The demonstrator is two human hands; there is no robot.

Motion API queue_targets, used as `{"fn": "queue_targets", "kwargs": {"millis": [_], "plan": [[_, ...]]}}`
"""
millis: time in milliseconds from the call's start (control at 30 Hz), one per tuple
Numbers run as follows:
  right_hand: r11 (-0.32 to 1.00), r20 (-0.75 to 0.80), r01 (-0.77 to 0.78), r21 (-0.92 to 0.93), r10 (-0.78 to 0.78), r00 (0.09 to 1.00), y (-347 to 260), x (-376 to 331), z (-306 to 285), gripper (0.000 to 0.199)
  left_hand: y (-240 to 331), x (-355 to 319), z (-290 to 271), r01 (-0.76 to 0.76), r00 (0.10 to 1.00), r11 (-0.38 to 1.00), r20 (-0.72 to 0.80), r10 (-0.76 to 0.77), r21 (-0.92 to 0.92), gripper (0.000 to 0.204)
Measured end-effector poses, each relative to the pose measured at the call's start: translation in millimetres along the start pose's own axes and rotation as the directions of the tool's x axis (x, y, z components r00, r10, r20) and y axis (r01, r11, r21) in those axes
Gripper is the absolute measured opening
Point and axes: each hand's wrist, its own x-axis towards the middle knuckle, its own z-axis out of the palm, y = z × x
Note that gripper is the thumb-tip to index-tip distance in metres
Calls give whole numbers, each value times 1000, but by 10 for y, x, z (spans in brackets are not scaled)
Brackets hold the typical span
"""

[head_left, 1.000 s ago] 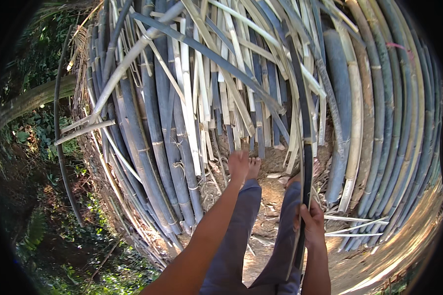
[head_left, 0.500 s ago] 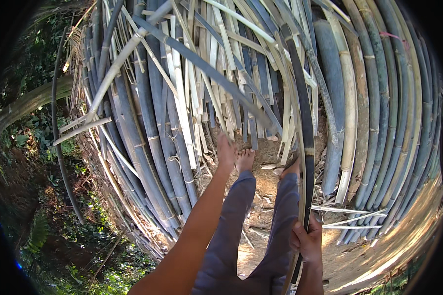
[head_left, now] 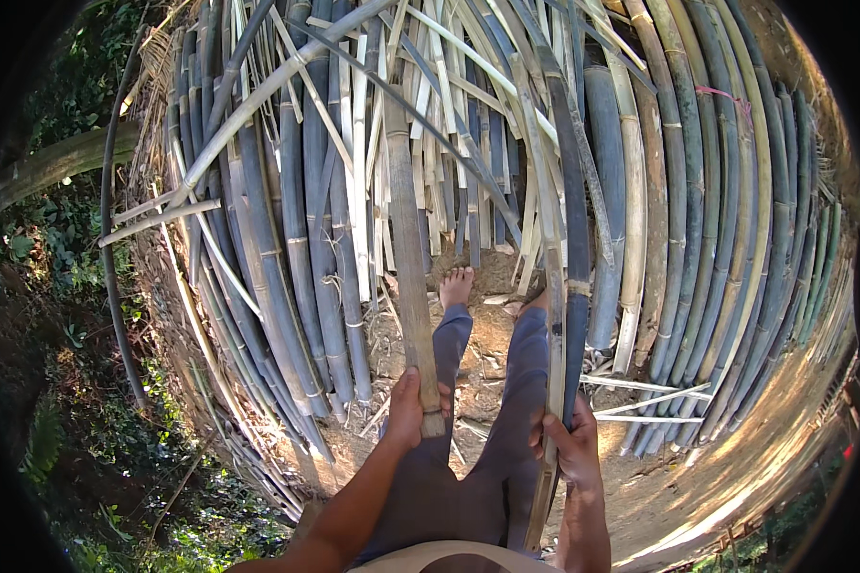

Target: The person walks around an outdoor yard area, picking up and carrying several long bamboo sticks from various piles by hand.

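Note:
My left hand point(head_left: 407, 411) is closed around the lower end of a greyish-brown split bamboo strip point(head_left: 411, 258), which stretches away from me over the pile. Its fingers wrap the edge just above the cut end. In my right hand point(head_left: 573, 441) are long bamboo strips held together: a dark one point(head_left: 577, 329) and a paler one point(head_left: 555, 315) lying along its left side. The thumb presses on them from above, and their near ends run back past the wrist. Both bunches point forward, roughly parallel, with a gap between them over my legs.
Many split bamboo strips point(head_left: 358, 143) lie crisscrossed ahead. Whole bamboo poles point(head_left: 301, 277) are stacked at the left, more poles point(head_left: 726, 229) at the right, one with a pink tie point(head_left: 721, 93). Thin pale sticks point(head_left: 645, 401) lie by my right hand. Green undergrowth point(head_left: 57, 382) borders the left.
My left hand, earlier empty and reaching far forward near my foot, has come back and now holds a bamboo strip. The right hand with its strips has shifted slightly left.

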Motion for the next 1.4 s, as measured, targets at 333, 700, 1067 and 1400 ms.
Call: {"fn": "queue_targets", "kwargs": {"millis": [333, 700, 1067, 1400], "plan": [[998, -5, 35, -49, -35, 999, 583, -567, 138, 32, -140, -1308, -50, 280, 937, 955, 242, -251, -94, 49], [931, -179, 202, 304, -152, 972, 707, -296, 569, 21, -142, -624, 172, 129, 888, 973, 414, -199, 192, 53], [829, -267, 317, 461, -211, 940, 1130, 221, 104, 31, -214, -295, 337, -103, 863, 917, 493, -111, 386, 46], [723, -328, 425, 545, -282, 901, 1361, 182, 252, 28, -268, -285, 232, -225, 846, 869, 531, -49, 440, 42]]}}
